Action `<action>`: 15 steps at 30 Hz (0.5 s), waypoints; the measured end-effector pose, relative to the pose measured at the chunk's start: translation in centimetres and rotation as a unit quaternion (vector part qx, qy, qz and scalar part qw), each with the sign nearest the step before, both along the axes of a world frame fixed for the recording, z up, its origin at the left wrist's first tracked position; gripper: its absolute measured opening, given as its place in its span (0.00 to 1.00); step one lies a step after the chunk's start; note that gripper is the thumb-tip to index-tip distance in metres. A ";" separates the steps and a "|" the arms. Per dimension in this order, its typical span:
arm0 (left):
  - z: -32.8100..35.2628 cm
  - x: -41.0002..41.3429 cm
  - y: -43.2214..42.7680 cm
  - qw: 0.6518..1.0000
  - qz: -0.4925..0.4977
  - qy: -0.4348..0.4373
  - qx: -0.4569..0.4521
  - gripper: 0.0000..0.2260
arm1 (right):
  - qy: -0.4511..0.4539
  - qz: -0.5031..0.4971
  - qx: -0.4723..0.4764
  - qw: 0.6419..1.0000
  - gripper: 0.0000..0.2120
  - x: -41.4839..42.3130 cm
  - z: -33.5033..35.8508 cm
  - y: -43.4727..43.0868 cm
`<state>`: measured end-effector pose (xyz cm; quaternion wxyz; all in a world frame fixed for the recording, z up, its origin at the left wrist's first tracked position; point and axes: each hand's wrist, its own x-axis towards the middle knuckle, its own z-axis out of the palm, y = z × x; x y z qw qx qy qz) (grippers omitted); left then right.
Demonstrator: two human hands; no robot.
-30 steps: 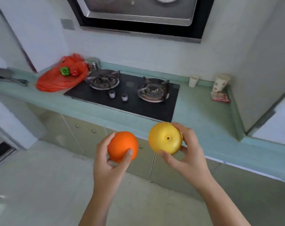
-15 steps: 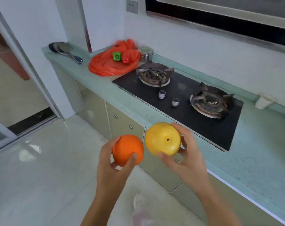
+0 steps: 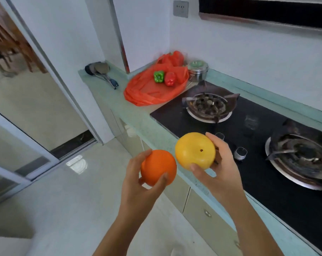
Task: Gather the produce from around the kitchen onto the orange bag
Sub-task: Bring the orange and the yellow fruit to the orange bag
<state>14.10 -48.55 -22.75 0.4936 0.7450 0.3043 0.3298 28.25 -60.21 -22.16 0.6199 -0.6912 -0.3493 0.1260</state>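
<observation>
Presently, the left hand [image 3: 138,183] grips an orange [image 3: 158,167], the right hand [image 3: 219,174] grips a yellow fruit [image 3: 195,150], well apart from the orange bag [image 3: 149,91] on the counter [image 3: 138,117] holding two peppers.

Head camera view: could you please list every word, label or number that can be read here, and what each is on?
Nothing here can be read.
On the steel tin: a green lid label, too blurred to read.
On the stove: a faint pale mark on the glass between the burners, too blurred to read.
On the orange, yellow fruit and orange bag: no writing shows.
</observation>
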 end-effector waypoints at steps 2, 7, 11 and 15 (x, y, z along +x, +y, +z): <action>-0.3 0.8 1.0 1.000 0.009 0.005 -0.017 0.23 | 0.009 0.012 0.001 1.000 0.31 0.9 -0.5 1.3; -1.3 1.6 4.5 0.999 0.030 0.008 -0.018 0.24 | 0.010 0.050 -0.019 0.999 0.31 2.7 -1.5 5.6; -2.1 1.9 8.8 0.998 0.056 0.004 -0.035 0.22 | 0.009 0.065 -0.030 0.997 0.31 3.5 -1.8 9.8; -2.4 2.9 14.3 0.997 0.068 -0.005 -0.047 0.23 | -0.003 0.071 -0.048 0.996 0.31 4.3 -2.2 15.1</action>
